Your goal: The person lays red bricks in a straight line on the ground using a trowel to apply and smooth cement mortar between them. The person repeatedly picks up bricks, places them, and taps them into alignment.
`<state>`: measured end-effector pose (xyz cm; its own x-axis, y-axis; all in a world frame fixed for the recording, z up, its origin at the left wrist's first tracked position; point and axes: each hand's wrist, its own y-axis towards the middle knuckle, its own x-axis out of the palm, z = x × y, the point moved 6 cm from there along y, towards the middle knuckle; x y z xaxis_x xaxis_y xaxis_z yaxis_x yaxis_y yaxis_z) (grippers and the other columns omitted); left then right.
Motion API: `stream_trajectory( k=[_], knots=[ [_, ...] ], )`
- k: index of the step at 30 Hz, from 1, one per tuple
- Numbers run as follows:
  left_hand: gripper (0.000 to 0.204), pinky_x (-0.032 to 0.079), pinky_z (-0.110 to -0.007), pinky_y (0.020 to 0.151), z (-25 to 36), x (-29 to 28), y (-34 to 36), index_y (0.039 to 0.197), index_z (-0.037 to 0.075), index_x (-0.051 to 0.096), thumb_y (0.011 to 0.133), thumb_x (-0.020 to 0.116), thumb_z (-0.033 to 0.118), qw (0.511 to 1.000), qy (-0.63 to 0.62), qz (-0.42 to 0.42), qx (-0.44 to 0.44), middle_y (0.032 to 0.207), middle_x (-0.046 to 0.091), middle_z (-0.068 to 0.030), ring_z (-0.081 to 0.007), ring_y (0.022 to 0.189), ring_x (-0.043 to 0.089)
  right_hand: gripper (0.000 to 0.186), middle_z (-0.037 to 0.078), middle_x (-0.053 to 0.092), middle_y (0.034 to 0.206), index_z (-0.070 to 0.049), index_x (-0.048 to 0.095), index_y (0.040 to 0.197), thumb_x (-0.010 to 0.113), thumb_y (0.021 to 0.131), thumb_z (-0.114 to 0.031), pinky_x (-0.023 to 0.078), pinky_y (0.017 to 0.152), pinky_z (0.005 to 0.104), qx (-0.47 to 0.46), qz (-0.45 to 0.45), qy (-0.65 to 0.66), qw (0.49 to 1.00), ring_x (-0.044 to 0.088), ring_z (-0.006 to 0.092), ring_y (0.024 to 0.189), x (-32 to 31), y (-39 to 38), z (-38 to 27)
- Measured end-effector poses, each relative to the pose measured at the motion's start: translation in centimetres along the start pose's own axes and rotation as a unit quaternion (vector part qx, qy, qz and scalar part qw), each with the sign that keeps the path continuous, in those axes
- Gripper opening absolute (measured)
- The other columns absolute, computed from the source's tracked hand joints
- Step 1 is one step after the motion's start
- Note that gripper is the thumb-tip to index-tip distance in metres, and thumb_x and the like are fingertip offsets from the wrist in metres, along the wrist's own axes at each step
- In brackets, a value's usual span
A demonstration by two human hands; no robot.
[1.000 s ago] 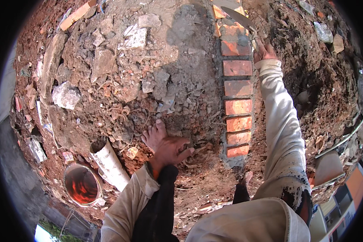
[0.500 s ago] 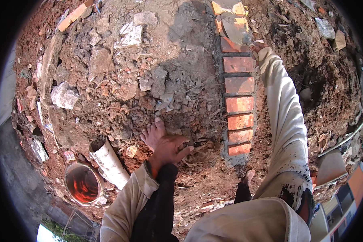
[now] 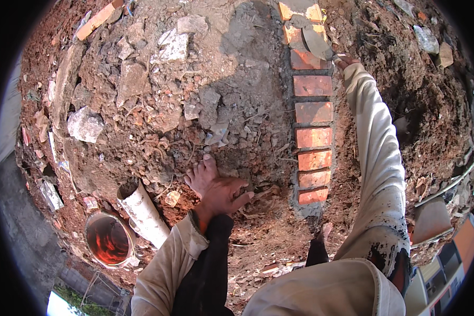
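A row of red bricks [image 3: 313, 111] set in grey mortar runs away from me, right of the middle. At its far end my right hand [image 3: 345, 62] is closed round the handle of a trowel [image 3: 316, 43]. The trowel's grey blade lies flat over the far bricks, beside a small lump of mortar [image 3: 299, 21]. My left hand [image 3: 224, 195] rests on my bare foot [image 3: 201, 175], left of the row's near end. Its thumb stands apart, no object shows in it, and some of its fingers are hard to make out.
Loose soil with stone chunks [image 3: 85, 125] spreads left of the bricks. A pale pipe [image 3: 143, 215] and a round open container [image 3: 109, 239] lie at the near left. My other foot [image 3: 326, 229] is near the row's close end. Rough dug soil borders the right.
My right hand and the trowel have shifted slightly to the right, and more of the mortar lump shows beside the blade. My left hand stays on the foot.
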<state>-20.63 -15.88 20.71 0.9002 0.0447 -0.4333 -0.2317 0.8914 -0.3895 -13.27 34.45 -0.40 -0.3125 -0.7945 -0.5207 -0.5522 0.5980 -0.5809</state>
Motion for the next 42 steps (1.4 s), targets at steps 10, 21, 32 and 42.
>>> stream_trajectory(
  k=[10, 21, 32, 42],
  knots=[
    [0.038, 0.051, -0.038, 0.062, -0.3, 0.6, 0.2, 0.099, 0.001, 0.067, 0.086, 0.068, 0.037, 1.000, -0.001, -0.009, -0.011, 0.073, 0.065, -0.0140, -0.0292, 0.065, 0.064, 0.044, 0.010, 0.064, 0.114, -0.007, 0.062, 0.126, 0.069, 0.088, -0.027, 0.054, 0.075, 0.0354, 0.072, 0.001, 0.025, 0.997, 0.063, 0.0229, 0.101, -1.5, 0.4, 0.7],
    [0.036, 0.049, -0.038, 0.060, -0.1, 0.0, 0.0, 0.098, 0.001, 0.067, 0.086, 0.069, 0.035, 1.000, -0.006, -0.001, -0.015, 0.068, 0.062, -0.0123, -0.0280, 0.062, 0.062, 0.040, 0.012, 0.065, 0.108, -0.004, 0.063, 0.122, 0.065, 0.089, -0.027, 0.052, 0.072, 0.0344, -0.062, -0.007, -0.129, 0.990, 0.062, 0.0214, 0.090, 1.1, 2.0, 1.5],
    [0.038, 0.049, -0.039, 0.059, -0.5, 0.4, -0.3, 0.098, 0.002, 0.066, 0.086, 0.068, 0.037, 1.000, 0.008, -0.019, -0.019, 0.066, 0.061, -0.0107, -0.0273, 0.061, 0.062, 0.047, 0.014, 0.058, 0.129, -0.021, 0.052, 0.133, 0.043, 0.095, -0.048, 0.043, 0.099, 0.0369, 0.067, 0.133, -0.344, 0.927, 0.056, 0.0277, 0.117, 0.3, -0.6, -1.3],
    [0.037, 0.049, -0.039, 0.062, -0.3, 0.8, 0.2, 0.098, 0.002, 0.066, 0.086, 0.067, 0.037, 1.000, 0.000, -0.025, -0.012, 0.069, 0.062, -0.0126, -0.0283, 0.063, 0.063, 0.040, 0.008, 0.043, 0.140, -0.030, 0.045, 0.137, 0.035, 0.099, -0.035, 0.037, 0.103, 0.0516, -0.041, 0.135, -0.583, 0.800, 0.045, 0.0316, 0.129, 0.8, -3.2, -10.0]
  ],
)
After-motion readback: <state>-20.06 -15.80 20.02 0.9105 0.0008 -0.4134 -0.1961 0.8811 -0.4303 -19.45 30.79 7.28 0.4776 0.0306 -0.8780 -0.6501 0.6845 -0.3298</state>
